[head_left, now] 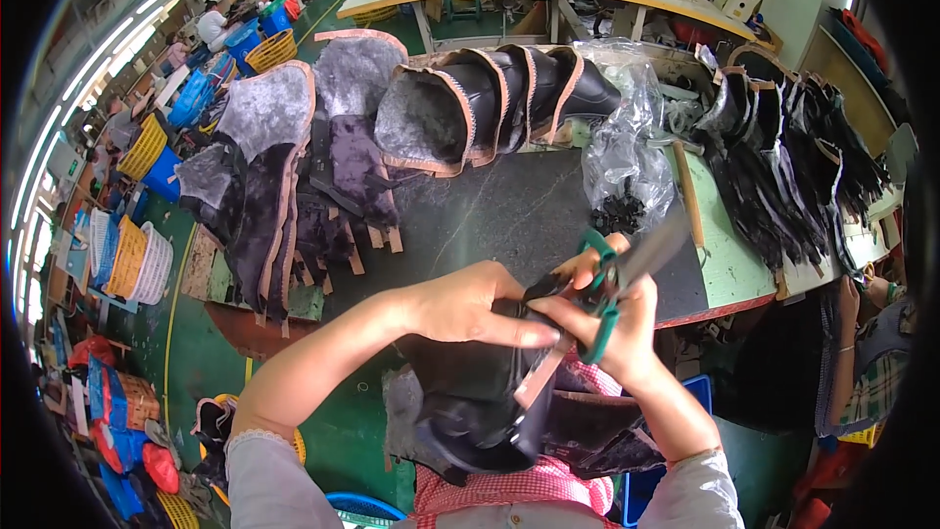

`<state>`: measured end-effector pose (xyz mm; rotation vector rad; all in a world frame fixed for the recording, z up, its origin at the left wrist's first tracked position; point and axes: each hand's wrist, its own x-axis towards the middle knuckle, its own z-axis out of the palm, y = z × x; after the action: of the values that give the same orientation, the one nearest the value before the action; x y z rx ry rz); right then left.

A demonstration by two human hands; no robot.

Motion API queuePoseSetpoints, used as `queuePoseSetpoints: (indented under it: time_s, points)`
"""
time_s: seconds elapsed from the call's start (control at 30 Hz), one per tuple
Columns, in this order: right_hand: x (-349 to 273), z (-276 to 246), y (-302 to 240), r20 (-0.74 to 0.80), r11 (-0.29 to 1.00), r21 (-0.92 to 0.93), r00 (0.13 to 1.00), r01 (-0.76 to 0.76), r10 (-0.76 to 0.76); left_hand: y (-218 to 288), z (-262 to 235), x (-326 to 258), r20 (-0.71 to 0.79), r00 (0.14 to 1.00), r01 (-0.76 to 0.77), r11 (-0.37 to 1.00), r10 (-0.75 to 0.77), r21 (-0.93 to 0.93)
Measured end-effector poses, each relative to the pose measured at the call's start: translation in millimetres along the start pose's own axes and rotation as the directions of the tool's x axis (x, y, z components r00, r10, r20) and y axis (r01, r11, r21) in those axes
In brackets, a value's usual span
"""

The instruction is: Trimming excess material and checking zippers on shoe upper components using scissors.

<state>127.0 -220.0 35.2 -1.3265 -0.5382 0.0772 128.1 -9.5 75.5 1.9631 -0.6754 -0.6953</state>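
My left hand (pixel 468 306) is closed on the top edge of a black leather boot upper (pixel 465 387), which hangs over my lap. My right hand (pixel 634 331) is closed round scissors (pixel 607 325) with green handles. Their blurred blades point up and away to the right. The right thumb and fingers meet the edge of the upper beside my left fingers. A tan strip (pixel 539 377) runs down from there along the upper. What lies between the fingertips is partly hidden.
On the dark tabletop (pixel 490 225), rolled fleece-lined boot uppers (pixel 426 118) lie at the back. Flat fleece pieces (pixel 264 176) hang over the left edge. A clear plastic bag (pixel 632 152) sits right of centre, and black pieces (pixel 774 167) pile up farther right. Another person's arm (pixel 847 353) shows at the right.
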Motion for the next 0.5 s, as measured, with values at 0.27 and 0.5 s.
queuePoseSetpoints:
  time_s: [0.27, 0.5]
  points:
    - [-20, -43, -17, 0.556, 0.905, -0.258, 0.714, -0.338, 0.425, 9, -7, -30, 0.154, 0.988, 0.044, 0.947, 0.006, -0.318]
    - [-10, -34, -37, 0.612, 0.839, -0.537, 0.645, -0.087, 0.458, -1, -9, -24, 0.317, 0.948, 0.148, 0.907, -0.017, -0.395]
